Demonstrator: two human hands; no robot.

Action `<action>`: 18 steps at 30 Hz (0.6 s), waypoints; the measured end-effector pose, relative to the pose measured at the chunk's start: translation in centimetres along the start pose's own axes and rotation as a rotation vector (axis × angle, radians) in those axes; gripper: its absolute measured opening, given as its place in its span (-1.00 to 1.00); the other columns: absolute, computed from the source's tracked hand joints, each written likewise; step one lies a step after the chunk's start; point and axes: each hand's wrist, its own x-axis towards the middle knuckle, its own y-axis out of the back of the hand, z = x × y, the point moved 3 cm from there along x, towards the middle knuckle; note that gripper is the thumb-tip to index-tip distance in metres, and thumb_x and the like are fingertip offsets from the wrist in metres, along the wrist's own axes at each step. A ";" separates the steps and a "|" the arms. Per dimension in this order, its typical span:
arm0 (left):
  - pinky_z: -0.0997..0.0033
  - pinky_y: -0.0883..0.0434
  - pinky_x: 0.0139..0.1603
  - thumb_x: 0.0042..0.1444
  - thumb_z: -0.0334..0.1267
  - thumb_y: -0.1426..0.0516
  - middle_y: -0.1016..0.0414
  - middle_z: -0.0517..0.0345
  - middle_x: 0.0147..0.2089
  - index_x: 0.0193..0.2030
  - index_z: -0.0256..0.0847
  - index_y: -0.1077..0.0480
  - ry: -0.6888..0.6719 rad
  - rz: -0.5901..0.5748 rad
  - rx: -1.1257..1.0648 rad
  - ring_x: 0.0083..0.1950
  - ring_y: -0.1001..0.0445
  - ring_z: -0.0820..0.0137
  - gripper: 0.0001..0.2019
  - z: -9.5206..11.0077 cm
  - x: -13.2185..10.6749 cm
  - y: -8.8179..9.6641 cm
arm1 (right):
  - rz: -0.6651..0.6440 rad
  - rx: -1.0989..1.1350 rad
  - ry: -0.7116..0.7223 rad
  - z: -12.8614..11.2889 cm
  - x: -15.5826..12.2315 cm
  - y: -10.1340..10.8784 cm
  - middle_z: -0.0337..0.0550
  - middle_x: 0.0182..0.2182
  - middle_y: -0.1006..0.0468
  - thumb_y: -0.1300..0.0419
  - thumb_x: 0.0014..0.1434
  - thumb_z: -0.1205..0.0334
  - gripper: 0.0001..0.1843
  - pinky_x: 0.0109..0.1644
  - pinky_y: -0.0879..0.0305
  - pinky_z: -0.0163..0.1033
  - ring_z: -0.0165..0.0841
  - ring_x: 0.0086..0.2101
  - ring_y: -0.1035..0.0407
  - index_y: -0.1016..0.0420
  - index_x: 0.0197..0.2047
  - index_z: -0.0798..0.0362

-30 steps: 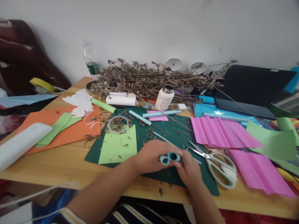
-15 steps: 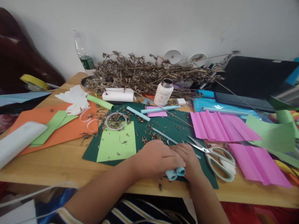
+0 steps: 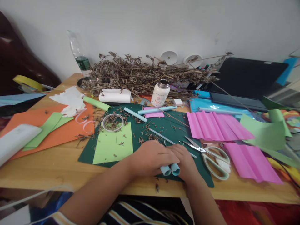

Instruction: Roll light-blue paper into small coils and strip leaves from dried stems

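Observation:
Two light blue paper tubes (image 3: 166, 170) lie side by side under my hands, only their open near ends showing. My left hand (image 3: 152, 157) curls closed over them from above. My right hand (image 3: 184, 161) wraps against their right side, its fingers partly covered by the left. Beneath is a green cutting mat (image 3: 140, 137) strewn with dry leaf bits. A thin translucent glue stick (image 3: 161, 136) reaches out beyond my hands. To the right lie scissors (image 3: 201, 150) with pale green handles, blades apart. A light green paper sheet (image 3: 112, 147) sits left of my hands.
Dried stems (image 3: 136, 73) are heaped along the wall behind a white bottle (image 3: 160, 93). Further blue tubes (image 3: 135, 114) lie across the mat. Pink crepe paper (image 3: 217, 125) spreads at right before a dark laptop (image 3: 250, 81). Orange paper (image 3: 70, 128) covers the left side.
The whole view has shifted a little, so things stand further left in it. Both hands keep hold of the blue tubes, whose near ends now sit more level with each other.

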 end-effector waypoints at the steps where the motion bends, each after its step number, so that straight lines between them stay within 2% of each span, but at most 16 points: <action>1: 0.44 -0.15 -0.43 0.05 -0.29 0.05 -0.49 0.18 -0.27 -0.26 -0.19 -0.29 -0.001 0.011 0.009 -0.35 -0.40 0.48 -0.84 0.0 0.0 0.1 | -0.021 -0.013 -0.013 0.0 0.0 0.0 -0.10 -0.32 -0.46 0.03 0.05 0.26 -0.77 -0.27 -0.13 -0.21 -0.34 -0.30 -0.27 -0.35 -0.24 0.09; 3: 0.45 -0.15 -0.44 0.04 -0.29 0.04 -0.50 0.18 -0.32 -0.27 -0.20 -0.29 0.013 0.020 0.022 -0.37 -0.40 0.48 -0.86 -0.1 0.0 0.1 | -0.047 -0.049 -0.035 0.0 0.0 -0.1 -0.09 -0.25 -0.44 0.01 0.03 0.22 -0.73 -0.24 -0.10 -0.18 -0.30 -0.25 -0.25 -0.33 -0.18 0.08; 7: 0.47 -0.15 -0.44 0.02 -0.28 0.00 -0.49 0.20 -0.37 -0.28 -0.20 -0.29 0.043 0.000 0.036 -0.38 -0.39 0.48 -0.87 -0.2 -0.1 -0.1 | -0.062 -0.102 -0.034 0.1 -0.1 -0.3 -0.15 -0.36 -0.46 0.02 0.04 0.23 -0.82 -0.29 -0.06 -0.20 -0.34 -0.34 -0.23 -0.38 -0.39 0.07; 11: 0.49 -0.16 -0.43 0.03 -0.27 0.02 -0.48 0.22 -0.38 -0.30 -0.19 -0.28 0.075 -0.039 0.017 -0.39 -0.38 0.50 -0.88 -0.3 -0.2 -0.3 | -0.032 -0.112 0.005 0.1 -0.3 -0.5 -0.13 -0.46 -0.46 0.08 0.06 0.23 -0.76 -0.36 -0.02 -0.21 -0.35 -0.41 -0.20 -0.34 -0.49 0.10; 14: 0.49 -0.17 -0.41 0.04 -0.27 0.03 -0.48 0.23 -0.35 -0.28 -0.18 -0.28 0.096 -0.072 0.006 -0.36 -0.39 0.50 -0.87 -0.3 -0.2 -0.4 | -0.031 -0.105 0.008 0.1 -0.3 -0.5 -0.13 -0.45 -0.46 0.08 0.06 0.22 -0.77 -0.36 -0.02 -0.21 -0.35 -0.40 -0.21 -0.34 -0.48 0.09; 18: 0.50 -0.19 -0.37 0.04 -0.26 0.03 -0.48 0.22 -0.32 -0.28 -0.18 -0.28 0.130 -0.086 -0.015 -0.31 -0.39 0.50 -0.87 -0.5 -0.3 -0.3 | -0.041 -0.082 -0.021 0.1 -0.2 -0.4 -0.10 -0.35 -0.45 0.05 0.04 0.14 -0.77 -0.31 -0.05 -0.18 -0.31 -0.34 -0.23 -0.35 -0.37 0.08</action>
